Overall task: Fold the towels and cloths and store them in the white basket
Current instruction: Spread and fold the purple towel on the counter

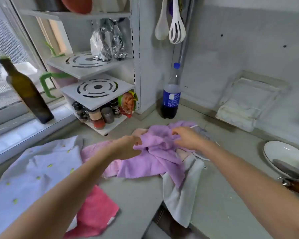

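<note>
A crumpled lilac towel lies in the middle of the grey counter. My left hand pinches its left edge. My right hand rests on its upper right part with fingers curled into the fabric. Under it lie a light pink towel and a pale grey cloth that hangs over the counter edge. A pale blue cloth with green dots spreads at the left, and a bright pink cloth lies at the front. A white basket with a folded white towel leans at the back right.
A cola bottle stands behind the towels. A white corner rack holds spice jars, with a dark oil bottle on the window sill at the left. A white bowl and a wooden-handled utensil sit at the right.
</note>
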